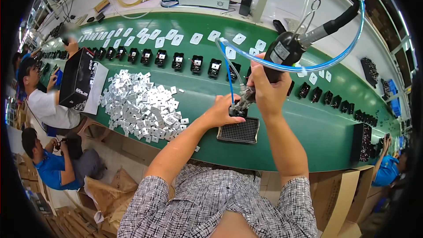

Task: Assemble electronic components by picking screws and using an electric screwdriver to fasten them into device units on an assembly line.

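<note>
My right hand (267,89) grips a black pneumatic screwdriver (285,52) that hangs from a cable and has a clear blue air hose (308,68) looping off it. Its tip points down onto a small black part (238,111). My left hand (224,111) holds that part steady at the far edge of a black perforated tray (240,132) on the green conveyor belt (317,128).
A heap of several small silver-white plates (141,105) lies left of the tray. A row of black parts (176,61) and white plates (158,37) runs along the belt. An open black box (78,79) stands at left. Other people sit at left and right.
</note>
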Tool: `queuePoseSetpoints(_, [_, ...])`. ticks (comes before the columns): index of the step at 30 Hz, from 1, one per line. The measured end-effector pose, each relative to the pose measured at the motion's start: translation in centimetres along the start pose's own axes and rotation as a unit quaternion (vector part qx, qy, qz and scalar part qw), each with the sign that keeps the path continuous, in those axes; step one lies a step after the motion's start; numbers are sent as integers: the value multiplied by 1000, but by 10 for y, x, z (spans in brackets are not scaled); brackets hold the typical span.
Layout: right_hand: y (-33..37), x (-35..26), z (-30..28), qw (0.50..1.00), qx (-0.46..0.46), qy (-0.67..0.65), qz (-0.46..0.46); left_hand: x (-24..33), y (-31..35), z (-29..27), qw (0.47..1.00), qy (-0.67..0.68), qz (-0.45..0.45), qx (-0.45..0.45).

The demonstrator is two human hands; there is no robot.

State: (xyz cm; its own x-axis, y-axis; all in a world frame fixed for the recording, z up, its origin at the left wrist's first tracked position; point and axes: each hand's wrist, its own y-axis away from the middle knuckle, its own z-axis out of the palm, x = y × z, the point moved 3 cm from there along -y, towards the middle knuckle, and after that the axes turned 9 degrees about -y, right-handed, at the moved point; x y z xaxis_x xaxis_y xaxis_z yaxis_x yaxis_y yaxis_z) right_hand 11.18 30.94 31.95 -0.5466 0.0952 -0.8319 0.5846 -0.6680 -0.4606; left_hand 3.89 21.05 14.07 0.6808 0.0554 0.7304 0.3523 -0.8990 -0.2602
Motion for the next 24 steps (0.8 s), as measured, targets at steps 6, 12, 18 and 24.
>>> queuePoseSetpoints(6, [3,16,-6,1000,12,2,7,-2,1,5,1000,6,-12,26])
queuePoseSetpoints(12, [2,22,-11,1000,1,9,4,6,2,1,997,37,-60,15])
queuePoseSetpoints(18, [4,27,-9,999,-7,27,-27,0,0,3,999,18,-39,8])
queuePoseSetpoints(24, [5,32,-11,1000,-5,14,-22,-1,0,6,999,2,-2,41])
